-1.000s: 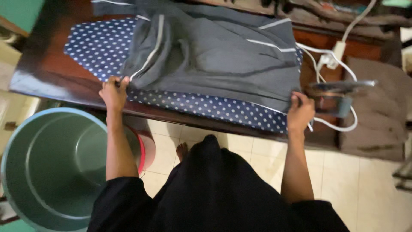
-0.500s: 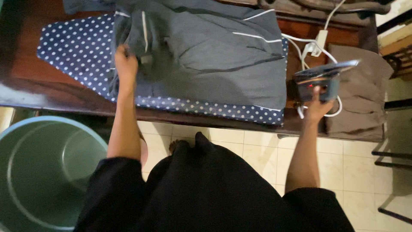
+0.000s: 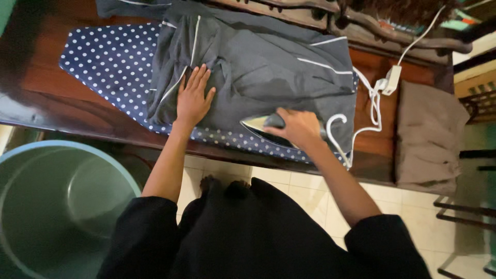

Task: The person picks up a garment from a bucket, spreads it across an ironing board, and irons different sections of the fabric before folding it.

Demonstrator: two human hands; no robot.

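Dark wooden table bears a polka-dot ironing pad.

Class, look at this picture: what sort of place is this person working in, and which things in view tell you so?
Most likely a room in a home used for ironing. A dotted blue ironing pad lies on a dark wooden table, the right hand presses an iron on a grey garment, and a green tub stands on the tiled floor.

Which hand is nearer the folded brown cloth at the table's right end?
Right. The right hand grips the iron, closer to the brown cloth; the left hand presses the grey garment farther away.
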